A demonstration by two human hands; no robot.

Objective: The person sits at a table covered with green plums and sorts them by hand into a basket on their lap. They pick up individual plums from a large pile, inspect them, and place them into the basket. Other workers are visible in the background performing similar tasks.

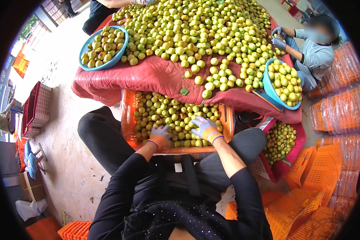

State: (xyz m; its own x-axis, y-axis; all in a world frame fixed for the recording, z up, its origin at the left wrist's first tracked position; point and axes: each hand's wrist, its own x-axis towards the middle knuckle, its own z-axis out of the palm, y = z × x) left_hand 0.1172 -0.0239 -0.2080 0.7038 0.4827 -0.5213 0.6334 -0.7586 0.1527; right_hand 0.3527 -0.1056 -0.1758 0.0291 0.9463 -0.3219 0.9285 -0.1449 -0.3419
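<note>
An orange plastic crate full of small yellow-green fruit stands between my knees, its far part under the edge of a red quilted cloth. My left hand, in a grey and orange work glove and slightly blurred, is over the fruit at the crate's near left. On the right, my gloved right hand rests on the fruit with its fingers spread. Whether either palm covers a fruit cannot be seen. Beyond the crate, a large heap of the same fruit covers the red cloth.
Blue baskets of fruit stand at the cloth's left and right, with a phone beside the right one. A magenta crate of fruit is by my right knee. Orange crates stack at right. A gloved co-worker sits at right.
</note>
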